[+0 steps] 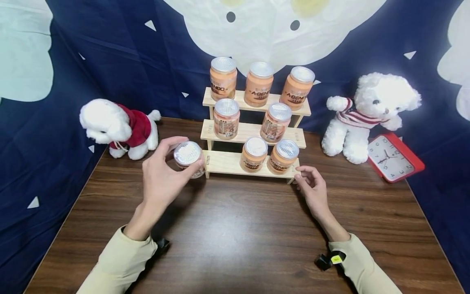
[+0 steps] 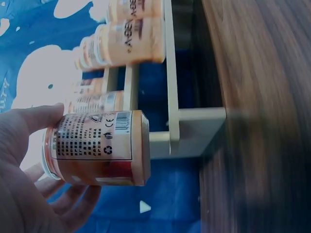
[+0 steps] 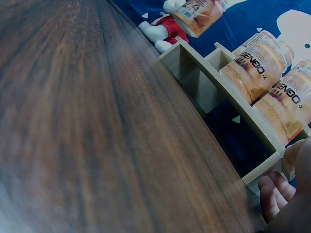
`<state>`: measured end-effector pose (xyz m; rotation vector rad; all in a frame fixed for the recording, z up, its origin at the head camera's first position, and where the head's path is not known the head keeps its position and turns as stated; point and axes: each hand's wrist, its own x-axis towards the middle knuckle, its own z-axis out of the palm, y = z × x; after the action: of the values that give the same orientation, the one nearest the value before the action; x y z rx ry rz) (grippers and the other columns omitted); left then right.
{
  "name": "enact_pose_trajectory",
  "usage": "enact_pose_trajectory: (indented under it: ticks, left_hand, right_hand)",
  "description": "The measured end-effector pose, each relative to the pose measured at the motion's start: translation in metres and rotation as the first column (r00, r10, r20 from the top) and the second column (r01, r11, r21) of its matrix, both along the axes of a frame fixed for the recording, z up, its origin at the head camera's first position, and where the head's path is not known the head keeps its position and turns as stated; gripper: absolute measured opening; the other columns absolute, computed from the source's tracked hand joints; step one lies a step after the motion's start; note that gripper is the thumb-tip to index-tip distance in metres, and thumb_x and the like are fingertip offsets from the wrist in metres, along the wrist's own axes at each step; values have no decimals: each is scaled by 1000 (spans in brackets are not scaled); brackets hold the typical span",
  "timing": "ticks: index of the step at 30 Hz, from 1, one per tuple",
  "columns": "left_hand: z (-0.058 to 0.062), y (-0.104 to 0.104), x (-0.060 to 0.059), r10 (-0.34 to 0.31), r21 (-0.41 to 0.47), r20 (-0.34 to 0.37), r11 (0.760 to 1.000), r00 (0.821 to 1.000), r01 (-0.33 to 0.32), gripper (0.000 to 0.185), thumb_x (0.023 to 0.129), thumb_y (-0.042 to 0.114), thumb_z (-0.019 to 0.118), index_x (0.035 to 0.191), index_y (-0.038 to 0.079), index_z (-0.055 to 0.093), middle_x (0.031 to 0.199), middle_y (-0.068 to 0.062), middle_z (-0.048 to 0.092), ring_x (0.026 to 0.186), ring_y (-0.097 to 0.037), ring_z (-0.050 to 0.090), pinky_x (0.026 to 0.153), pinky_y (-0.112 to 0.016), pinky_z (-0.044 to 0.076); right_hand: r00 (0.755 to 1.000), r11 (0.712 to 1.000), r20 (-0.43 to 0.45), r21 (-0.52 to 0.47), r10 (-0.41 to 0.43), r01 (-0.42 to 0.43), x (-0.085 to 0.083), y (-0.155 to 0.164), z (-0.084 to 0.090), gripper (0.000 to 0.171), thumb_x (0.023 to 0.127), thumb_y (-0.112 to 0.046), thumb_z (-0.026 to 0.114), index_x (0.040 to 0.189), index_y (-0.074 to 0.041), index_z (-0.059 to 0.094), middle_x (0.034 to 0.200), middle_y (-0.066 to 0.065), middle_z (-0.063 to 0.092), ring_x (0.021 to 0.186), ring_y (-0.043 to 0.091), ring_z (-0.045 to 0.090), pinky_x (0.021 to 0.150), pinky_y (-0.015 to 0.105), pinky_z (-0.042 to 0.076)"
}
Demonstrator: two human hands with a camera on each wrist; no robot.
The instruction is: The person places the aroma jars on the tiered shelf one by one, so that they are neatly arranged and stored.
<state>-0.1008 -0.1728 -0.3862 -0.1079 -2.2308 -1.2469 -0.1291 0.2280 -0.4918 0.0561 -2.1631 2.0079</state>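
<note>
Left hand (image 1: 161, 179) curled round orange jar (image 1: 188, 158), left of centre frame, jar upright, just left of rack's (image 1: 227, 163) vacant bottom-step end. Right hand (image 1: 312, 185) loosely curled, holding nothing, at rack's right corner.

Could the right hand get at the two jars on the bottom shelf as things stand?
Probably yes. The right hand holds nothing and rests by the bottom shelf's right end, with the two jars just beside it and nothing between. The left hand grips another jar at the far end.
</note>
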Motion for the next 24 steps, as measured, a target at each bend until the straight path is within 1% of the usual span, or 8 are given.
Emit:
enact_pose_trajectory:
  ticks: [3, 4, 7, 12, 15, 19, 21, 24]
  left_hand:
    - [-2, 11, -2, -41, -7, 15, 999, 999, 41, 64, 74, 17, 105, 131, 10, 75, 120, -4, 82, 105, -16, 75, 86, -12, 54]
    - [-2, 14, -3, -50, -11, 20, 999, 999, 51, 64, 74, 18, 105, 131, 10, 75, 121, -4, 82, 105, -18, 75, 86, -15, 55]
    - [-5, 24, -6, -82, -16, 33, 996, 996, 82, 65, 75, 21, 104, 132, 11, 75, 123, -2, 81, 107, -19, 75, 87, -24, 57]
    - [-9, 37, -12, -119, -28, 54, 992, 991, 120, 68, 76, 21, 104, 135, 10, 72, 129, -3, 78, 112, -20, 75, 89, -36, 63]
    - [-10, 44, -16, -124, -28, 54, 992, 991, 126, 69, 77, 20, 104, 136, 10, 71, 132, -5, 78, 115, -22, 75, 92, -43, 64]
    - [-14, 52, -20, -122, -13, 30, 992, 992, 123, 71, 77, 19, 104, 138, 9, 69, 135, -7, 76, 119, -27, 73, 98, -54, 61]
    - [-15, 54, -21, -125, 3, 19, 992, 992, 125, 73, 77, 18, 104, 139, 7, 68, 135, -9, 75, 119, -29, 72, 100, -58, 59]
    - [-16, 56, -21, -122, 22, 30, 992, 992, 121, 78, 75, 19, 105, 142, 6, 65, 136, -12, 70, 118, -31, 68, 101, -58, 57]
  right_hand:
    - [1000, 1000, -2, -3, -2, 2, 0, 0, 0, 24, 106, 8, 66, 128, 17, 62, 90, -3, 70, 70, 10, 63, 58, 17, 55]
    - [1000, 1000, -3, -4, -2, 2, 0, 0, -1, 24, 106, 8, 66, 128, 18, 62, 90, -3, 70, 70, 10, 63, 58, 17, 55]
    - [1000, 1000, -5, -5, -2, 2, 0, 0, -1, 24, 106, 8, 66, 127, 17, 62, 90, -3, 70, 70, 10, 63, 58, 16, 55]
    - [1000, 1000, -3, -5, -5, 5, 1, -1, 0, 24, 105, 10, 66, 127, 18, 61, 90, -1, 70, 70, 10, 63, 57, 16, 54]
    - [1000, 1000, 0, 2, -7, 7, 1, -1, 0, 24, 105, 10, 66, 127, 18, 62, 90, 0, 69, 70, 10, 64, 57, 16, 54]
    - [1000, 1000, 4, 5, -7, 7, 0, -1, 0, 24, 105, 9, 66, 128, 17, 63, 90, -2, 70, 70, 10, 64, 57, 16, 54]
    - [1000, 1000, 5, 7, -6, 6, 0, 0, 0, 24, 105, 9, 67, 128, 17, 63, 90, -3, 70, 70, 9, 63, 57, 16, 54]
    - [1000, 1000, 3, 8, -4, 4, 0, 0, 0, 23, 106, 8, 66, 127, 17, 62, 90, -3, 69, 70, 9, 63, 57, 16, 54]
